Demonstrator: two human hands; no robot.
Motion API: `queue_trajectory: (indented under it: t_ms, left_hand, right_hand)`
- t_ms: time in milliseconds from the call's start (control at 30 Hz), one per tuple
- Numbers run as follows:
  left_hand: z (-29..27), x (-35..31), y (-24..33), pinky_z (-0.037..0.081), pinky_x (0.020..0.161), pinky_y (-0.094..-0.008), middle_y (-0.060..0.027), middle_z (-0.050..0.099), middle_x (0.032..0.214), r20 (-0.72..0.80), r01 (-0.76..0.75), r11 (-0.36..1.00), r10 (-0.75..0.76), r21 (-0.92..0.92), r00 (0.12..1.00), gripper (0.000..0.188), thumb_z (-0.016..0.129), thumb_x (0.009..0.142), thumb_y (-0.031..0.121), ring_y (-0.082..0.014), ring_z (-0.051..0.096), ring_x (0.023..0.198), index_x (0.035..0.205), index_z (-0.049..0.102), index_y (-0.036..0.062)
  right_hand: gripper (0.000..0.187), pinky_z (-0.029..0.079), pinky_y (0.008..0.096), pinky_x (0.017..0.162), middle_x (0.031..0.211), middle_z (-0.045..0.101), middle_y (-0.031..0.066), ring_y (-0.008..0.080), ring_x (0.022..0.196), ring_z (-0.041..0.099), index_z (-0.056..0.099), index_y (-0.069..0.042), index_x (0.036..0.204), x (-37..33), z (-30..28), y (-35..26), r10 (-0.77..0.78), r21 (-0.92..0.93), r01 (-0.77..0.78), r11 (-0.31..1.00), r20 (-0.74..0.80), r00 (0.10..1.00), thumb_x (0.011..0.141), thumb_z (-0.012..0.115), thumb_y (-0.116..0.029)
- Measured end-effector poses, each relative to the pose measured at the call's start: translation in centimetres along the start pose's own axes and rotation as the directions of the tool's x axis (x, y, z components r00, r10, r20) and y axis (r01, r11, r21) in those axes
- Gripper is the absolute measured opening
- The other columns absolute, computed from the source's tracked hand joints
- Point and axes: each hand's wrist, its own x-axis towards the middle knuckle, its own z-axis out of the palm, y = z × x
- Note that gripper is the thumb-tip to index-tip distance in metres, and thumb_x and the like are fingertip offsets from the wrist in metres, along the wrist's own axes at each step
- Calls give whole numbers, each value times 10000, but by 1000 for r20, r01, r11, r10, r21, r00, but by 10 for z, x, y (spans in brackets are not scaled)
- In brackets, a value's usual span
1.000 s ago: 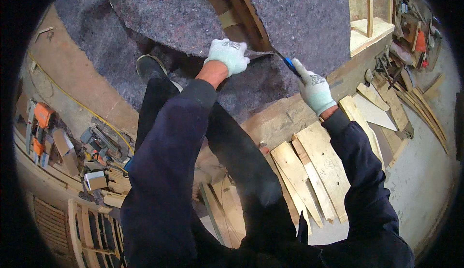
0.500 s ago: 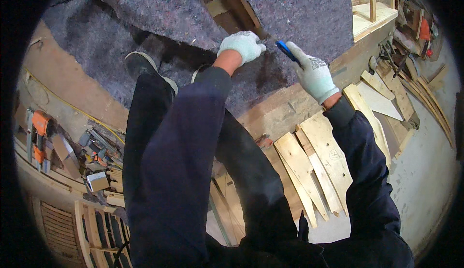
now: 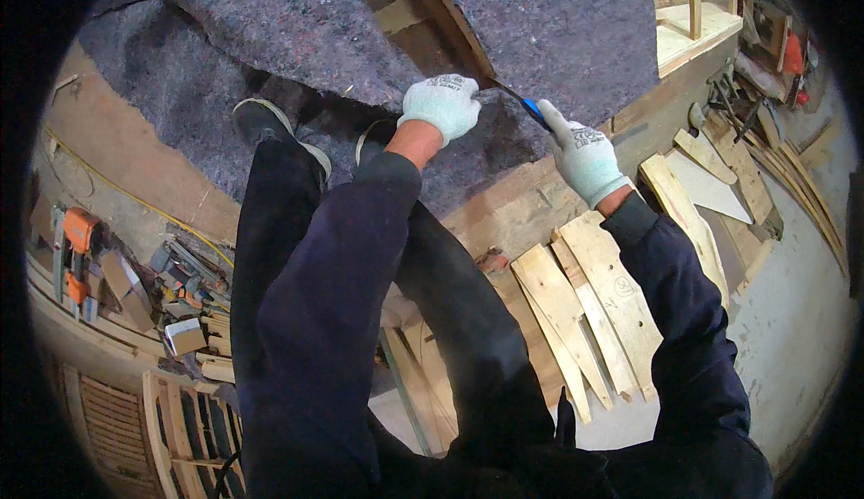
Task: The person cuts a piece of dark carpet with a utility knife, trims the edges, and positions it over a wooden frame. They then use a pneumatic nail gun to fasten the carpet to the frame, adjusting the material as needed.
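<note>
A thick grey-purple speckled felt sheet (image 3: 297,31) is spread before me, parted by a long gap. In a white glove, my left hand (image 3: 441,107) is closed on the felt edge at the near end of that gap. My right hand (image 3: 585,161), also gloved, grips a blue-handled knife (image 3: 534,110). Its thin dark blade points up and left, with the tip at the felt just right of my left hand. Inside the gap runs a brown wooden strip (image 3: 450,17) beside a darker surface.
Cut wooden pieces (image 3: 621,292) lie on the floor to the right of my legs. An orange-and-grey clamp (image 3: 79,247) and a small box (image 3: 184,337) are at left, near a yellow cord (image 3: 148,200). A pale wooden frame (image 3: 697,40) stands at upper right.
My left hand has shifted slightly left and nearer to me, with the felt edge. The knife has come a little nearer too, and its dark blade now shows clearly.
</note>
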Motion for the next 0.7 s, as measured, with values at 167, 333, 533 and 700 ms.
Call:
queue_trajectory:
  t_ms: [167, 333, 533, 700]
  left_hand:
    - [2, 1, 3, 536, 901, -481, -154, 702, 1164, -26, -8, 1000, 9, 22, 1000, 320, 561, 883, 294, -356, 668, 1080, 1102, 718, 123]
    - [15, 5, -2, 532, 885, -480, -138, 696, 1106, -46, -5, 997, 9, 76, 999, 304, 561, 909, 304, -346, 670, 1049, 1120, 701, 135]
    - [21, -1, -1, 536, 835, -483, -120, 693, 1048, -134, -62, 994, 73, 87, 988, 263, 575, 902, 290, -340, 678, 992, 1081, 704, 146]
    - [18, 0, 0, 541, 858, -472, -137, 712, 1090, -115, -49, 996, 58, 80, 992, 264, 576, 892, 256, -337, 685, 1022, 1071, 725, 131]
  right_hand:
    - [506, 552, 480, 718, 967, 715, 161, 363, 845, 699, 475, -168, 1448, 19, 6, 0, -79, -47, 77, 996, -55, 995, 946, 512, -121]
    - [520, 548, 480, 700, 960, 707, 170, 348, 836, 698, 455, -174, 1464, 27, 17, -1, -99, 35, 103, 994, -101, 990, 952, 543, -157]
    - [539, 553, 475, 696, 938, 704, 165, 348, 841, 702, 444, -174, 1472, 7, 2, 1, -77, -46, 76, 996, -17, 997, 943, 538, -131]
    - [545, 558, 468, 673, 888, 707, 154, 345, 797, 708, 449, -144, 1463, 27, 6, -7, -58, -131, 55, 990, -20, 998, 925, 520, -98]
